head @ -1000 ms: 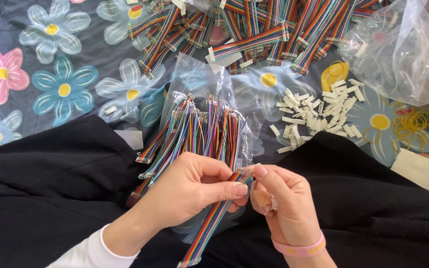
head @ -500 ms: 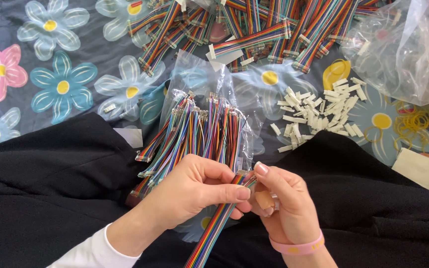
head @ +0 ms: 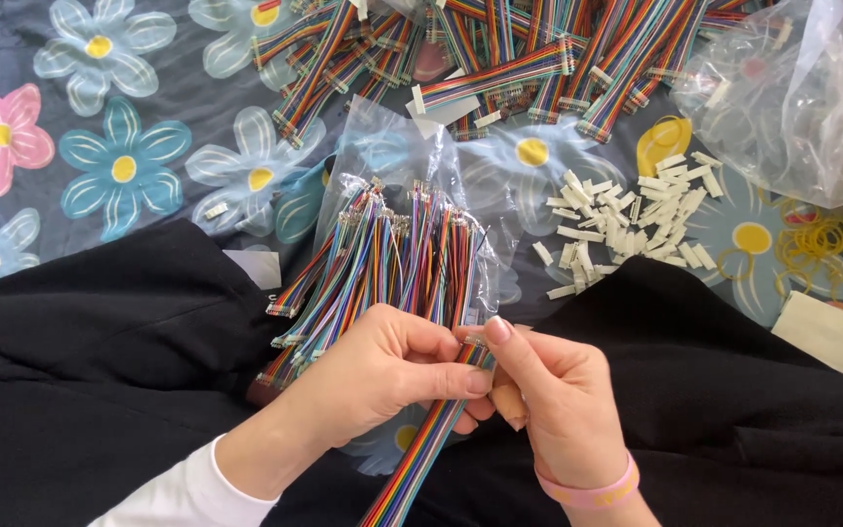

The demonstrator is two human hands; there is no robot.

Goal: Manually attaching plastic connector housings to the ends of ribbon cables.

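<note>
My left hand [head: 382, 376] and my right hand [head: 548, 400] meet over my lap, both pinching the top end of a flat rainbow ribbon cable [head: 412, 473] that hangs down between them to the frame's lower edge. The right thumb and forefinger press on the cable's tip, where a small pale connector piece is mostly hidden. Just beyond my fingers lies a fanned bundle of coloured wire leads [head: 382, 263] on clear plastic bags [head: 392, 156].
A heap of finished rainbow cables [head: 529, 49] lies at the top. White plastic connector housings [head: 636, 210] are scattered to the right, with yellow rubber bands [head: 817, 244] and a crumpled clear bag [head: 812, 88]. The floral cloth [head: 100, 146] covers the surface; black fabric [head: 90, 361] covers my lap.
Both hands have stayed together on the cable end; the right fingers have shifted slightly up against the tip. The cable hangs a little more to the left.
</note>
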